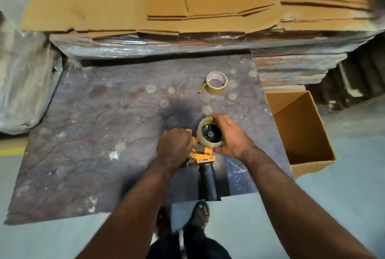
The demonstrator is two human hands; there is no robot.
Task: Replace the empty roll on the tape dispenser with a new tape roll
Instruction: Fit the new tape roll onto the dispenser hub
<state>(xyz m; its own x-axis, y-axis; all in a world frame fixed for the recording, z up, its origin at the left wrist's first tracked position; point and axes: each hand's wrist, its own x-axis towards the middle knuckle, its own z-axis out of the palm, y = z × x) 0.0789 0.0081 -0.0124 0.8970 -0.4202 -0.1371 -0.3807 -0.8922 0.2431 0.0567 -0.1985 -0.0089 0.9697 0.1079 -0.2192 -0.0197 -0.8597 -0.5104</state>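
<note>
I find the new tape roll (210,135) seated on the dispenser (203,157); right grip (232,135) cups it, left grip (174,146) clenches the dispenser's front. Spent roll (216,82) lies beyond. Threading comes next, I judge.

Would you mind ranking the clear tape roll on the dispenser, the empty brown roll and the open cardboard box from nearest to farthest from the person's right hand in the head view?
1. Clear tape roll: touching the right hand, on the yellow dispenser.
2. Open cardboard box: to the hand's right, beside the slab.
3. Empty brown roll: farther up the slab, beyond the hand.
</note>
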